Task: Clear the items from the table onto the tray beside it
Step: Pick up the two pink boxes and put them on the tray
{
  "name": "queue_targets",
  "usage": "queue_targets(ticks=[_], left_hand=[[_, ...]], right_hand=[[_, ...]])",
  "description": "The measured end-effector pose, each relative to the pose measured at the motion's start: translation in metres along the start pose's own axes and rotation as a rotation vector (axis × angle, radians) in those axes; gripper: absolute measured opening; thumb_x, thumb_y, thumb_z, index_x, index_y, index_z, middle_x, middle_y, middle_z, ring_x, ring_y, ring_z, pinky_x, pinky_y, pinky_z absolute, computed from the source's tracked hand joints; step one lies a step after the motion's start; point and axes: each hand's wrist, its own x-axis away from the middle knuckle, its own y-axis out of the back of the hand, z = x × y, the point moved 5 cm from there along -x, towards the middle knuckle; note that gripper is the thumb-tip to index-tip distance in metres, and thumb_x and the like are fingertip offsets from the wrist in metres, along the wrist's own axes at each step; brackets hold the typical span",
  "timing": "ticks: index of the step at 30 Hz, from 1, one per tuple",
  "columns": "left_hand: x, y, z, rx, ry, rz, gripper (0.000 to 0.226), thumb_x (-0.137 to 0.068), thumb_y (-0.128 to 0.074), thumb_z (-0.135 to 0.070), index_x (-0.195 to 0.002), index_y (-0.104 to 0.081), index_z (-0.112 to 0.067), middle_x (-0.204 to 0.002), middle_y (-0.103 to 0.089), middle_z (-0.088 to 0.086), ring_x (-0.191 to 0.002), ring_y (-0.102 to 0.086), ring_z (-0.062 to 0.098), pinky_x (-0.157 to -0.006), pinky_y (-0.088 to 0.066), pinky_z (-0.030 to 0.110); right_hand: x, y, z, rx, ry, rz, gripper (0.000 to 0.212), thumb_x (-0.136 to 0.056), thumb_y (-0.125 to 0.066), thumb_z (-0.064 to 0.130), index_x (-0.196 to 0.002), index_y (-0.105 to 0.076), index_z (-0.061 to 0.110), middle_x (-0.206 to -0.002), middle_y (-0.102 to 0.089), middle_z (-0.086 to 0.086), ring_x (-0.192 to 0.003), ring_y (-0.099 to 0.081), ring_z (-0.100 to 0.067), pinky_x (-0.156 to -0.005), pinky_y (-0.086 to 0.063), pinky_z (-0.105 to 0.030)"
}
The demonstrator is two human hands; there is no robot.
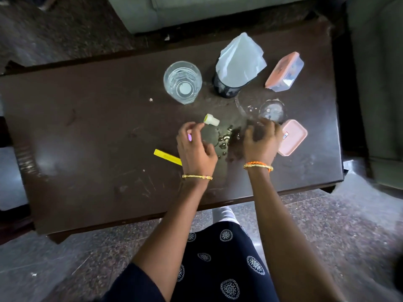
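On the dark brown table [87,127] my right hand [261,140] grips the near rim of a clear glass bowl [270,110]. My left hand [196,149] hovers with its fingers loosely curled and apart. Its index fingertip is right beside a small white cap with a yellow end [211,120], which lies on its side. A puddle of spilled liquid [229,138] sits between my hands. A yellow strip [165,156] lies partly under my left wrist. A glass of water [182,82], a black mesh cup with white paper [237,66], a pink-lidded box on its side [285,71] and a pink lid [293,137] stand around. No tray shows.
A grey sofa [174,12] runs behind the table's far edge, and another seat [381,94] is at the right. Speckled stone floor [327,225] surrounds the table. My patterned dark clothing [218,269] is below the near edge.
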Motion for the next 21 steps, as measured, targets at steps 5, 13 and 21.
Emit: queue_targets(ticks=[5, 13, 21], left_hand=[[-0.011, -0.062, -0.078, 0.065, -0.216, 0.249, 0.023, -0.081, -0.055, -0.003, -0.102, -0.062, 0.001, -0.1, -0.063, 0.021, -0.095, -0.059, 0.038, -0.084, -0.047, 0.043], [-0.071, -0.16, -0.137, -0.126, 0.061, 0.331, 0.056, -0.088, -0.053, -0.043, -0.13, -0.04, -0.007, -0.13, -0.049, 0.013, -0.121, -0.048, 0.028, -0.096, -0.04, 0.036], [-0.079, -0.165, -0.133, 0.088, 0.168, 0.268, 0.039, -0.081, -0.067, -0.027, -0.1, -0.051, 0.003, -0.113, -0.056, 0.021, -0.107, -0.052, 0.035, -0.093, -0.043, 0.042]], right_hand=[[-0.011, 0.052, -0.05, 0.111, -0.383, -0.234, 0.047, -0.072, -0.069, 0.027, -0.11, -0.057, 0.003, -0.113, -0.052, -0.024, -0.103, -0.048, -0.042, -0.085, -0.037, -0.041], [-0.023, 0.036, -0.079, -0.138, -0.68, 0.01, 0.055, -0.07, -0.077, 0.038, -0.104, -0.048, 0.007, -0.111, -0.052, -0.016, -0.1, -0.055, -0.033, -0.078, -0.04, -0.033], [-0.023, 0.031, -0.09, -0.3, -0.735, 0.064, 0.05, -0.071, -0.078, 0.036, -0.097, -0.041, 0.018, -0.099, -0.058, -0.004, -0.087, -0.06, -0.026, -0.071, -0.052, -0.032]])
